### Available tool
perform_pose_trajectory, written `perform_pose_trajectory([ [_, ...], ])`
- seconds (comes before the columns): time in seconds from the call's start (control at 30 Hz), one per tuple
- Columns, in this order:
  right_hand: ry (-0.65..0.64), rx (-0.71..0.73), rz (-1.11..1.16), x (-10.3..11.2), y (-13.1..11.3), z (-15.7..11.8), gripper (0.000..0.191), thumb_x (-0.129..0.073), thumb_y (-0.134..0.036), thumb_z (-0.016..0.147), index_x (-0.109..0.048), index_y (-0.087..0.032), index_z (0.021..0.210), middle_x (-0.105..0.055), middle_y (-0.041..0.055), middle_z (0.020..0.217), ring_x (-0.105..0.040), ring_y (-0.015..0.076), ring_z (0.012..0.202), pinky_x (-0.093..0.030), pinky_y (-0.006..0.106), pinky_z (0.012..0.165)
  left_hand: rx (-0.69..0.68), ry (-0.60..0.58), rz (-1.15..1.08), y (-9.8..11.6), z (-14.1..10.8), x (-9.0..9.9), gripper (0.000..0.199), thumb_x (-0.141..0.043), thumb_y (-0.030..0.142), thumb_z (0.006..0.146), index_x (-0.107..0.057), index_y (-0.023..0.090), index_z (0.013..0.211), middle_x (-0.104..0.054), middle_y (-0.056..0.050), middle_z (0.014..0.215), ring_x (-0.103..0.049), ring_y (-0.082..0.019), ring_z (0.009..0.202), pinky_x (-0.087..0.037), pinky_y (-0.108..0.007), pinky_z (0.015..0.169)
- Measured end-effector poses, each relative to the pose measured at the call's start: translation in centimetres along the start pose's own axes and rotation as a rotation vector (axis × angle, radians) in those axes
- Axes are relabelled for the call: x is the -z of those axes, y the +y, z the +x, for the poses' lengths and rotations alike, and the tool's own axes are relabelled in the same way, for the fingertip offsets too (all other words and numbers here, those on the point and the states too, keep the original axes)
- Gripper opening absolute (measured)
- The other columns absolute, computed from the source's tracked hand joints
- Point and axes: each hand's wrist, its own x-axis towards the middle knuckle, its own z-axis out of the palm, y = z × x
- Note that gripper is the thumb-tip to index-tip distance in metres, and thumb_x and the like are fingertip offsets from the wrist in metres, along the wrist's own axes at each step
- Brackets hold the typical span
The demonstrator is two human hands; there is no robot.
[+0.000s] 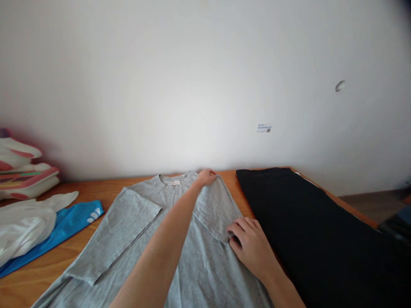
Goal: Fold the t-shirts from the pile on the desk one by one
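A grey short-sleeved T-shirt [199, 265] lies spread on the wooden table, its collar towards the wall and both sleeves folded inward over the front. My left hand [208, 176] reaches across the shirt to the shoulder right of the collar, its fingers closed on the cloth there. At the hem of the right-hand sleeve, my right hand [252, 246] has curled fingers and thumb pinching the fabric edge. A small white label [174, 183] shows inside the collar. The shirt's bottom lies outside the view.
Black folded cloth [289, 214] covers the table's right side. On the left lie a blue garment [73, 218] and a white cloth [28, 226], with a white and pink plush-like object [25, 175] behind. The wooden table [80, 188] meets a white wall [180, 85] bearing a small sticker [264, 128].
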Motion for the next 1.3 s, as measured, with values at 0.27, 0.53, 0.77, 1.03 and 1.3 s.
perform_pose_trajectory([
  [0.27, -0.010, 0.032, 0.096, 0.7, -0.4, 0.3, 0.011, -0.062, -0.013, 0.085, -0.066, -0.023, 0.085, -0.066, 0.0026, 0.086, -0.059, 0.0210, 0.085, -0.041, 0.035, 0.081, -0.146, 0.163, 0.188, 0.3, -2.2, -0.6, 0.030, -0.052, 0.016, 0.096, -0.063, 0.019, 0.124, -0.066, -0.013, 0.128, -0.058, -0.027, 0.127, -0.042, -0.042, 0.112],
  [0.53, -0.024, 0.017, 0.227, 0.9, -0.6, 0.4, 0.011, -0.057, -0.013, 0.083, -0.060, -0.024, 0.082, -0.063, 0.0031, 0.084, -0.058, 0.0212, 0.084, -0.043, 0.035, 0.077, -0.285, 0.013, 0.275, 0.5, -3.3, -0.8, 0.032, -0.051, 0.020, 0.095, -0.071, 0.021, 0.118, -0.064, -0.012, 0.134, -0.056, -0.030, 0.130, -0.038, -0.043, 0.117],
  [0.77, 0.099, -0.037, 0.298, 0.4, 0.0, 0.3, 0.009, -0.057, -0.014, 0.087, -0.056, -0.023, 0.088, -0.062, 0.0027, 0.086, -0.059, 0.0200, 0.083, -0.045, 0.033, 0.075, -0.203, -0.234, 0.171, 0.7, -2.5, 2.1, 0.053, -0.066, 0.020, 0.082, -0.064, 0.026, 0.135, -0.066, -0.001, 0.140, -0.060, -0.022, 0.128, -0.046, -0.027, 0.109],
  [1.03, -0.073, -0.025, 0.204, 0.3, 0.0, 0.3, 0.031, -0.061, -0.004, 0.077, -0.067, -0.024, 0.100, -0.066, 0.0030, 0.094, -0.060, 0.0244, 0.092, -0.046, 0.040, 0.085, 0.047, -0.409, 0.151, -0.6, -3.5, 5.3, 0.060, -0.076, 0.038, 0.077, -0.061, 0.016, 0.131, -0.075, -0.010, 0.105, -0.073, -0.020, 0.078, -0.060, -0.026, 0.066],
  [1.3, -0.045, 0.043, 0.154, -0.4, 0.4, 0.0, 0.020, -0.062, -0.012, 0.089, -0.069, -0.024, 0.103, -0.065, 0.0040, 0.093, -0.062, 0.0234, 0.089, -0.047, 0.039, 0.083, 0.095, -0.363, 0.192, -2.1, -5.4, 6.4, 0.035, -0.065, 0.044, 0.087, -0.067, 0.020, 0.112, -0.075, -0.004, 0.103, -0.072, -0.017, 0.085, -0.056, -0.020, 0.063],
])
